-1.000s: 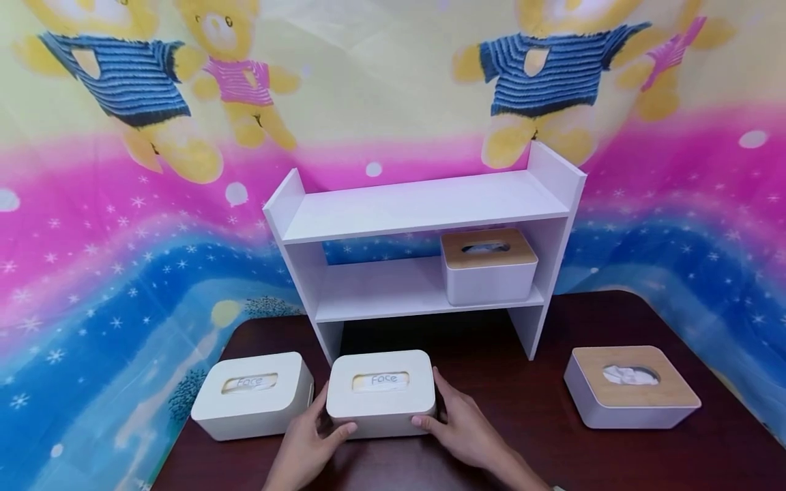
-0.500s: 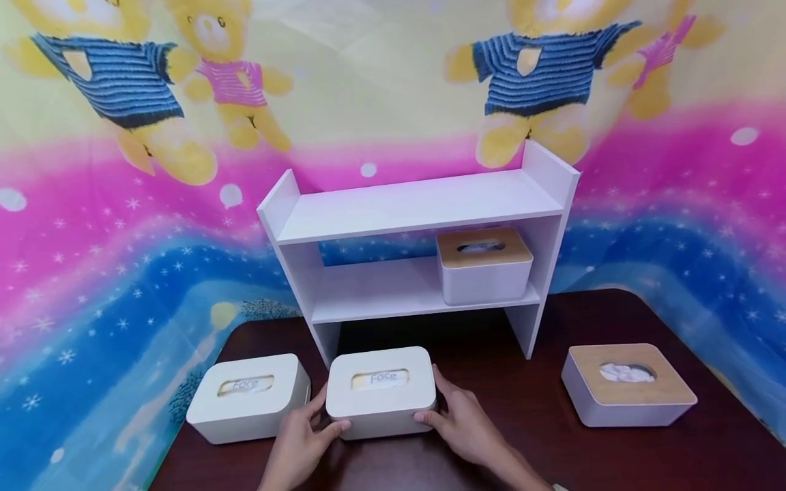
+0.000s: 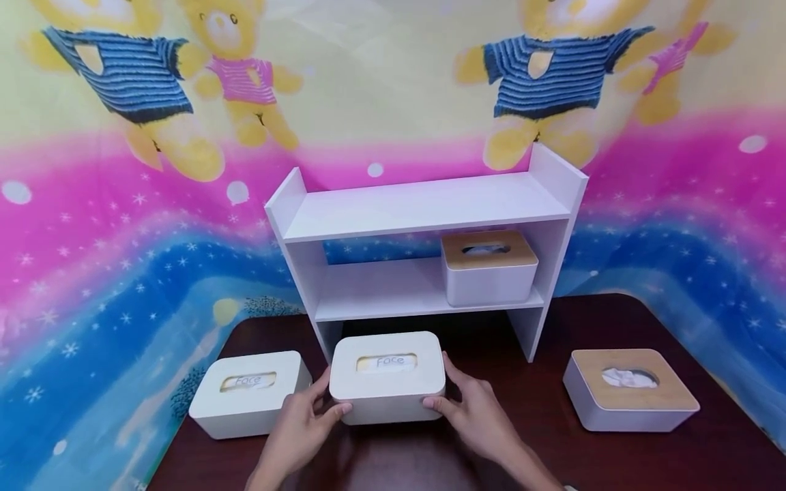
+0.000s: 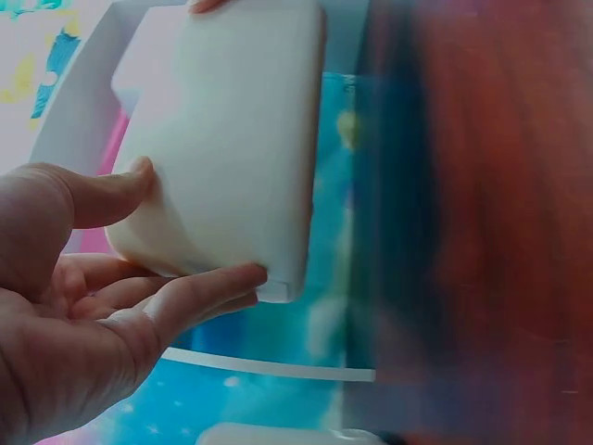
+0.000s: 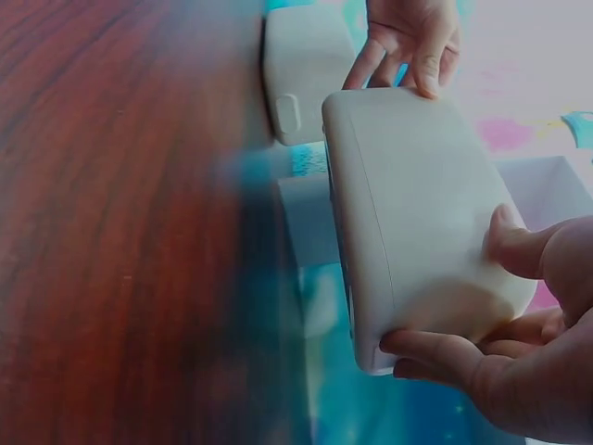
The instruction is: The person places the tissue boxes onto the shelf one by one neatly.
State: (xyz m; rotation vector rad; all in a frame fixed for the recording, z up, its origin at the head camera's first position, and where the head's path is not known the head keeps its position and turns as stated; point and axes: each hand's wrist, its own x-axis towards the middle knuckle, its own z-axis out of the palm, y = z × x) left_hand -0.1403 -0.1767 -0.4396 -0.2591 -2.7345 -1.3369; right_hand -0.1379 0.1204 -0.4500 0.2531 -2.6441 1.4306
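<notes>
A cream tissue box (image 3: 387, 382) with "Face" showing in its oval slot is held between both hands in front of the shelf. My left hand (image 3: 302, 426) grips its left end, thumb on the front face and fingers along the side. At the opposite end my right hand (image 3: 482, 416) grips it the same way. Both wrist views show the box raised off the table, with thumbs and fingertips on it. Left of my left hand sits a second cream tissue box (image 3: 245, 406), also marked "Face".
Behind stands a white two-tier shelf (image 3: 424, 204); its lower tier bears a white tissue box with a wooden lid (image 3: 490, 276) at the right. Another wood-lidded tissue box (image 3: 632, 389) rests on the dark wooden table (image 3: 522, 375) at the right. A bear-patterned cloth (image 3: 381, 88) hangs behind.
Both hands have lifted the held tissue box and moved it slightly forward and right, toward the shelf. The other boxes have stayed in place.
</notes>
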